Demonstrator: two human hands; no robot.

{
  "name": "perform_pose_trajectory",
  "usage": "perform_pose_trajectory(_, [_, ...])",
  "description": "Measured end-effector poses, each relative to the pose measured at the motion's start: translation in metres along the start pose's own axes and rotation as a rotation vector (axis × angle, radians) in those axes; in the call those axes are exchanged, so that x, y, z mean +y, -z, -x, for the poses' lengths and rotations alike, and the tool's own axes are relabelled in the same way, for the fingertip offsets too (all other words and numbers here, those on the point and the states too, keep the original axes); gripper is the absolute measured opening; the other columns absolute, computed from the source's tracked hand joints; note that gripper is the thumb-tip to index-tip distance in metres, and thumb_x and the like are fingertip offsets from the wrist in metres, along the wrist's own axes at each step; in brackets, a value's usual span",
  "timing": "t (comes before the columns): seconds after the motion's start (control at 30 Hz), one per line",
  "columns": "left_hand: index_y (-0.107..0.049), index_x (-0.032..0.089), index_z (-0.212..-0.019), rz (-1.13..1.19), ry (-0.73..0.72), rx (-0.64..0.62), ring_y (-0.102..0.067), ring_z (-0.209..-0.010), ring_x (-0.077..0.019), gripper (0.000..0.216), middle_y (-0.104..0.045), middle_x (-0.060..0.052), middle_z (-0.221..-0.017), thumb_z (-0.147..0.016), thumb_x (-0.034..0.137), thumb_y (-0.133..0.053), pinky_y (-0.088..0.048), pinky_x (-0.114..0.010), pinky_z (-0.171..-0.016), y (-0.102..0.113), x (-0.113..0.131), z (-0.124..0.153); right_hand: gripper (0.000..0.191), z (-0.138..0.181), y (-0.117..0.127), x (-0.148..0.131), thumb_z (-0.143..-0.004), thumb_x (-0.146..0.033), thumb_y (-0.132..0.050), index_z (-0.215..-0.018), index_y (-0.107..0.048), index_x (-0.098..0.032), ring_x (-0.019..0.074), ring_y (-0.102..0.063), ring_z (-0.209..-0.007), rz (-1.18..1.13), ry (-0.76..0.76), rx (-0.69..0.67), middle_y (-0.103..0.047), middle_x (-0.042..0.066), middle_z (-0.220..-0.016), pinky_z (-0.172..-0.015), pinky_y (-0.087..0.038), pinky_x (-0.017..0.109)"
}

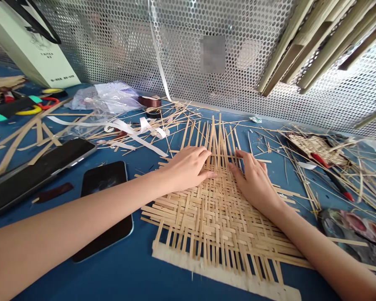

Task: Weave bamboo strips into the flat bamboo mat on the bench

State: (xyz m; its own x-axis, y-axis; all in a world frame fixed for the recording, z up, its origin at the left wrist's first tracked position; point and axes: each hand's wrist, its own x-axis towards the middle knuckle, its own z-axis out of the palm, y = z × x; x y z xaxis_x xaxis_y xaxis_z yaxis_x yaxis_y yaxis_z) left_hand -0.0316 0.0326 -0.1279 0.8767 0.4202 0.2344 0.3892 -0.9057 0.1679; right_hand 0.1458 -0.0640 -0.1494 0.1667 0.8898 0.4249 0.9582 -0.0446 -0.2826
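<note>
A mat of pale bamboo strips (pixel 219 209), partly woven, lies in front of me, its loose upright strips fanning out at the far end. My left hand (pixel 191 167) rests on its far left part, fingers bent together at the upright strips and thumb stretched over the weave. On the other side, my right hand (pixel 252 173) has thumb and index finger close together at the strips near the far edge. A crosswise strip (pixel 265 161) sticks out past the right hand. Exactly what sits under the fingertips is partly hidden. White tape (pixel 225 276) binds the strip ends at the near edge.
A phone (pixel 103 175) and a black case (pixel 40 167) lie left. Behind are scissors (pixel 48 103), a plastic bag (pixel 105 98) and loose strips. A red-black tool (pixel 332 177) and a stained palette (pixel 351 225) lie right. A perforated metal panel (pixel 181 50) stands at the back.
</note>
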Motion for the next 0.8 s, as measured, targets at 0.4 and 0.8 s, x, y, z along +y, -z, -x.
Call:
perform_pose_trajectory(0.4, [-0.038,0.012,-0.12,0.009,0.008,0.01,-0.044,-0.107,-0.0214,0.053,-0.049,-0.01,-0.118,-0.084,0.051,-0.036,-0.033,-0.03,-0.09,-0.0006,-0.0008,0.0002,0.028,-0.0011,0.0031,-0.0009,-0.087,-0.031,-0.04,-0.111,-0.047,-0.019,0.0263,-0.052,-0.102,0.009,0.008,-0.015,-0.06,0.01,-0.106,-0.084,-0.036,0.042])
perform_pose_trajectory(0.8, [-0.042,0.012,-0.117,0.009,-0.002,0.008,-0.045,-0.105,-0.0211,0.051,-0.051,-0.01,-0.115,-0.083,0.051,-0.038,-0.035,-0.031,-0.088,0.0015,-0.0007,-0.0008,0.025,-0.0009,0.0026,-0.0004,-0.087,-0.03,-0.04,-0.109,-0.048,-0.02,0.0247,-0.051,-0.101,0.026,0.018,-0.015,-0.058,0.009,-0.106,-0.084,-0.034,0.04])
